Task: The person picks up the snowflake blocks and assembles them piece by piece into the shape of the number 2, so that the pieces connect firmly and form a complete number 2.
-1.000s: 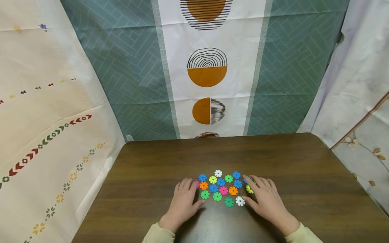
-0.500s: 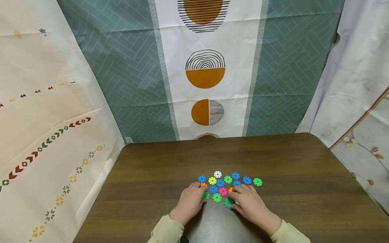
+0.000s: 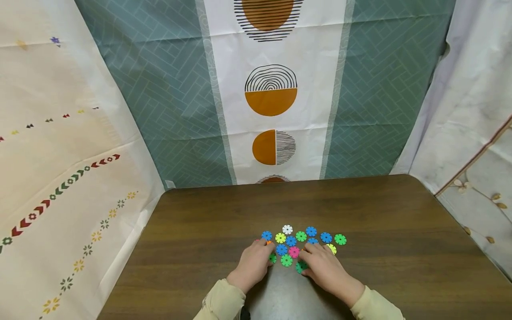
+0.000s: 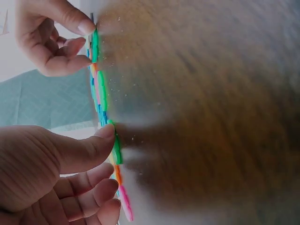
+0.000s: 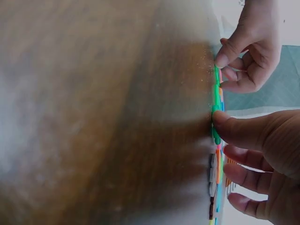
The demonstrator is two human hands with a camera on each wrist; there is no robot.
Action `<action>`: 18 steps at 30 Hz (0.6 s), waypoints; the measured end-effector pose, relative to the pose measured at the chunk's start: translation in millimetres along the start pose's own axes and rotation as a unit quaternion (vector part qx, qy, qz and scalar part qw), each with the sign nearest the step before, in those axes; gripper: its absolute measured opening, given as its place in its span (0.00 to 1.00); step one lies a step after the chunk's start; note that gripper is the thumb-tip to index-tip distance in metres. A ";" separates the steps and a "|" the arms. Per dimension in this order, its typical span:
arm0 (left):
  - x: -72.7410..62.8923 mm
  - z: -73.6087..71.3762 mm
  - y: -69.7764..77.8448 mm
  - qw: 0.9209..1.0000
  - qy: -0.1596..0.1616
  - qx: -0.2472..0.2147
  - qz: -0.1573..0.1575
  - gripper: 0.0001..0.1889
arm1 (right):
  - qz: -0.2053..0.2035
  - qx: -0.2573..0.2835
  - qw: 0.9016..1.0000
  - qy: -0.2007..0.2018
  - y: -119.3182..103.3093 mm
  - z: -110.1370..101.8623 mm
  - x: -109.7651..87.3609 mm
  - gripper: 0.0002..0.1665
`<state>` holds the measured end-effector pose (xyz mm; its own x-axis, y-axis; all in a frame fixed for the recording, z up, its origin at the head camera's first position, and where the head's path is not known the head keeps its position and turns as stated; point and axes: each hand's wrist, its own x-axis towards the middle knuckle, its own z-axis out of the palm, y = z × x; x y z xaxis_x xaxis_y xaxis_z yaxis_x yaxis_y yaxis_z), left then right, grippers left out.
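Small flat notched discs in several colours lie in a cluster on the brown table. My left hand [image 3: 253,262] rests at the cluster's left edge, its thumb touching a green disc [image 4: 116,145] and its fingers loosely bent by an orange disc [image 4: 117,176] and a pink disc [image 4: 125,202]. On the right side, my right hand [image 3: 326,269] has its thumb against a dark green disc [image 3: 300,267], with its fingers spread over the discs behind. A white disc [image 5: 213,173] shows beneath that hand in the right wrist view. Between the hands lie a light green disc [image 3: 286,260] and a pink disc [image 3: 294,252].
Other discs lie beyond the hands, among them a white one [image 3: 287,229], a blue one [image 3: 326,237] and a green one [image 3: 340,239]. The wooden table [image 3: 192,240] meets a patterned hanging cloth [image 3: 276,102] at its back edge.
Both hands have moved inward over the cluster from its outer sides. The blue and green discs at the right are now uncovered, while the white disc at the front is hidden in the head view.
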<state>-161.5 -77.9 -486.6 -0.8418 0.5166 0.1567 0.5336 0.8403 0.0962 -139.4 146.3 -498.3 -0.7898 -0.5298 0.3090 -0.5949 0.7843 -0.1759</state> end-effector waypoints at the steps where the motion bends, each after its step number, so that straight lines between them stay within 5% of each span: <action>1: -0.1 0.5 -0.2 1.000 0.002 -0.004 -0.001 0.14 | 0.000 0.003 1.000 0.001 -0.3 -0.1 0.1 0.19; 9: -1.9 -0.8 -1.4 0.996 -0.007 -0.083 -0.004 0.17 | 0.004 0.021 1.000 -0.007 -3.1 -2.8 1.2 0.23; 18: -8.0 -2.7 -5.8 0.978 0.005 -0.205 -0.039 0.08 | 0.011 0.054 0.998 0.000 -1.3 -3.2 -0.6 0.20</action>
<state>-157.7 -87.3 -485.7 -0.8818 0.4497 0.1422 0.4570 0.7401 0.4934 -137.7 146.6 -495.3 -0.8024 -0.5137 0.3036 -0.5908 0.7557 -0.2827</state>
